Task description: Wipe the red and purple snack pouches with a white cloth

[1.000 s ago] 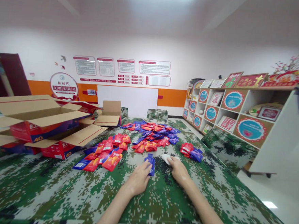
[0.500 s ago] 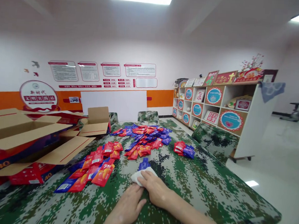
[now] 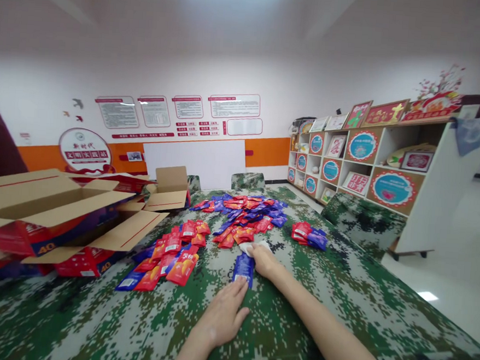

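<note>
My left hand (image 3: 224, 313) lies flat on the camouflage tablecloth (image 3: 295, 326), fingers stretched out, fingertips on the near end of a blue sachet (image 3: 244, 267). My right hand (image 3: 264, 260) reaches farther out, its fingers closed on a white cloth (image 3: 246, 248) pressed at the far end of that sachet. Just beyond lies a pile of red and blue sachets (image 3: 243, 216). A spread of red and orange sachets (image 3: 169, 254) lies to the left.
Open cardboard boxes (image 3: 52, 213) with red printed sides crowd the table's left part. A small stack of sachets (image 3: 309, 235) sits to the right. Camouflage-covered chairs (image 3: 362, 221) and a shelf unit (image 3: 388, 174) stand on the right, with bare floor (image 3: 455, 283) beyond.
My right hand with the white cloth has moved away from me along the blue sachet to its far end. My left hand now rests flat at the sachet's near end.
</note>
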`<state>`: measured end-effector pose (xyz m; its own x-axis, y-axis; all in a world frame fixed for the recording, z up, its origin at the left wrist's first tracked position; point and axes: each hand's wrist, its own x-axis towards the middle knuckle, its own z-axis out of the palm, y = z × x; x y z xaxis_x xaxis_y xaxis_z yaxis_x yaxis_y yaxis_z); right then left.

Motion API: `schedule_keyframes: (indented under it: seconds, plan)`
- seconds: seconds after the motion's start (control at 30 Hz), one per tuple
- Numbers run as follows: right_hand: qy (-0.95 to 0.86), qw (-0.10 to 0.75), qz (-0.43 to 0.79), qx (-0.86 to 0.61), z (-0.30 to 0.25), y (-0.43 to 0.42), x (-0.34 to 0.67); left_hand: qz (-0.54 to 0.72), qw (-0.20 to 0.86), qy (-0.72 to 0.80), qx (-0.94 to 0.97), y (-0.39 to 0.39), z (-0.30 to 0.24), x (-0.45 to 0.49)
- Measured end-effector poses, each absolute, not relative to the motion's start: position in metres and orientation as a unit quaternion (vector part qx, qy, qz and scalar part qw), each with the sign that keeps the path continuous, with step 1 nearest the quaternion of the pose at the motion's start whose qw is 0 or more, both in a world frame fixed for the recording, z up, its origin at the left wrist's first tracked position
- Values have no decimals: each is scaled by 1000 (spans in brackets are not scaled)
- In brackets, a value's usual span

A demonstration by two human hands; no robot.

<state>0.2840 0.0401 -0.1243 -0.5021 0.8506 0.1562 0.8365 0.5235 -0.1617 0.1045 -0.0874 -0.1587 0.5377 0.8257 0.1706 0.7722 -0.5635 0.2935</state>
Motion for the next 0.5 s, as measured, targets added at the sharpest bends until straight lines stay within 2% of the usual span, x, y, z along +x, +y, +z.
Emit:
schedule_keyframes:
  seconds: [0.2,0.37,0.5]
  plan:
    - [-898,205,30,-389,-99,-12,291,156,87,453,873,-87,-161,104]
    - [-925,168,49,-336,-118,-50,278,175,92,446,873,-88,-159,106]
    - [-918,142,61,-365,-137,-36,272,184,93,441,873,-87,-159,105]
